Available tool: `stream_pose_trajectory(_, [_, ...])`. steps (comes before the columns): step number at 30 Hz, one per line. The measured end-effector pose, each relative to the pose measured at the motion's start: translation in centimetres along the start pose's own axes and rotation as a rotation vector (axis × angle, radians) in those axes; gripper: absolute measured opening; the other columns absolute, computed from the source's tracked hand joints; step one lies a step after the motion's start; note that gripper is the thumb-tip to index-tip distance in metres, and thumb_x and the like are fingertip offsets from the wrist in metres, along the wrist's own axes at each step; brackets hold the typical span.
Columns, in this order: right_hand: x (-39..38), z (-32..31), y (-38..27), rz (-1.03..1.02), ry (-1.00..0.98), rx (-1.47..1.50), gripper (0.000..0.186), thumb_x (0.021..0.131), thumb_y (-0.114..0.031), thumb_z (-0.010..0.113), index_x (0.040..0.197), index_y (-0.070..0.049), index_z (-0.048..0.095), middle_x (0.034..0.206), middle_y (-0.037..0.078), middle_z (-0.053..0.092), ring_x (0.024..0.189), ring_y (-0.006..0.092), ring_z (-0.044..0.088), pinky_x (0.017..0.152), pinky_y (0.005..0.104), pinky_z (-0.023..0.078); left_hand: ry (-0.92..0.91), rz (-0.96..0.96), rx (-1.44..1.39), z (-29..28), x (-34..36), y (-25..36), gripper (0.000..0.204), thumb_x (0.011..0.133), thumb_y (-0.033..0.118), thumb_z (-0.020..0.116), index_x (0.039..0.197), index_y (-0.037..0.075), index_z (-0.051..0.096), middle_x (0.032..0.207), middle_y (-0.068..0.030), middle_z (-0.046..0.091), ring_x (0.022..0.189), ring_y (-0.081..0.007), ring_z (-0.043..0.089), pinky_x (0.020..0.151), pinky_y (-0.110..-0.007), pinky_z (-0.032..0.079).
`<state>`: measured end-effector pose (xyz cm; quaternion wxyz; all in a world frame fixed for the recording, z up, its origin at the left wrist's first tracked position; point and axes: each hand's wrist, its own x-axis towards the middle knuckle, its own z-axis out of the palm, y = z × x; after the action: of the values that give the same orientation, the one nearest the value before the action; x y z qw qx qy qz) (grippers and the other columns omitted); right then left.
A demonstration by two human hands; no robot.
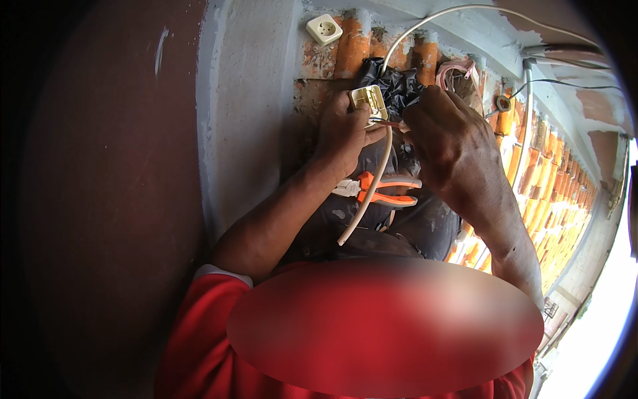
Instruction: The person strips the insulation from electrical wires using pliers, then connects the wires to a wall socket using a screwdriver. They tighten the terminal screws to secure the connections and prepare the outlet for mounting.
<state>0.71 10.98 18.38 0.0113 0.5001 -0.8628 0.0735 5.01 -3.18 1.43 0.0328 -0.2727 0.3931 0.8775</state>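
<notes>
My left hand grips a small cream socket housing, its open side with metal parts facing up. My right hand is closed around a thin reddish rod, perhaps a screwdriver. Its dark tip meets the lower edge of the housing; the rest is hidden in the fist. Just below the housing, a white cable hangs down in a curve to a free end. Beneath that cable, pliers with orange and grey handles lie across my dark trousers, jaws pointing left.
A cream wall socket rests on orange roof tiles at the far side. Black plastic is bunched beyond my hands, with another white cable arching above it. A pink coil lies to the right. A grey-white wall borders the left.
</notes>
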Motion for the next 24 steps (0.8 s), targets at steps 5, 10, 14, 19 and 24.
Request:
stream_pose_trajectory(5, [-1.5,-1.7,1.5,0.172,0.04,-0.017,0.019,0.1,-0.014,0.079,0.111,-0.001,0.071,0.101,0.012,0.067,0.094,0.0311,0.071,0.083,0.0418,0.056,-0.06,-0.063,-0.123,-1.7,0.6,-0.2,0.033,0.118,0.015,0.048,0.148,0.003,0.055,0.134,-0.0204,0.07,0.115,-0.0371,0.078,0.102,-0.048,0.069])
stream_pose_trajectory(10, [-5.4,1.8,4.5,0.656,0.061,0.829,0.037,0.094,-0.028,0.094,0.115,-0.004,0.074,0.101,0.001,0.071,0.096,0.0097,0.064,0.087,0.0296,0.053,-0.144,-0.124,-0.197,-1.8,1.1,0.0,0.035,0.119,0.016,0.045,0.149,0.001,0.053,0.131,-0.0264,0.071,0.117,-0.0404,0.078,0.103,-0.05,0.069])
stream_pose_trajectory(14, [-4.7,11.4,3.3,0.579,0.22,1.023,0.023,0.095,-0.007,0.087,0.118,-0.002,0.085,0.111,0.007,0.085,0.102,0.0093,0.076,0.086,0.0301,0.061,-0.239,-0.168,-0.195,-3.1,2.1,-0.4,0.034,0.118,0.016,0.047,0.146,-0.001,0.055,0.135,-0.0282,0.071,0.12,-0.0427,0.077,0.106,-0.049,0.068])
stream_pose_trajectory(19, [-2.9,15.0,2.0,0.392,0.351,0.689,0.025,0.089,-0.006,0.087,0.114,-0.007,0.084,0.104,0.009,0.082,0.094,0.0231,0.08,0.083,0.0343,0.062,-0.129,-0.088,-0.146,-3.2,1.4,-0.4,0.028,0.118,0.018,0.051,0.14,0.005,0.06,0.124,-0.0086,0.073,0.11,-0.0239,0.076,0.093,-0.044,0.07])
stream_pose_trajectory(24, [-3.0,16.0,1.7,0.428,0.446,0.757,0.027,0.083,-0.01,0.091,0.108,-0.008,0.081,0.094,0.009,0.075,0.085,0.0297,0.076,0.076,0.0398,0.06,-0.202,0.007,-0.195,-4.0,1.7,-1.3,0.027,0.112,0.011,0.059,0.139,0.008,0.064,0.125,-0.0077,0.074,0.111,-0.0207,0.073,0.093,-0.043,0.066])
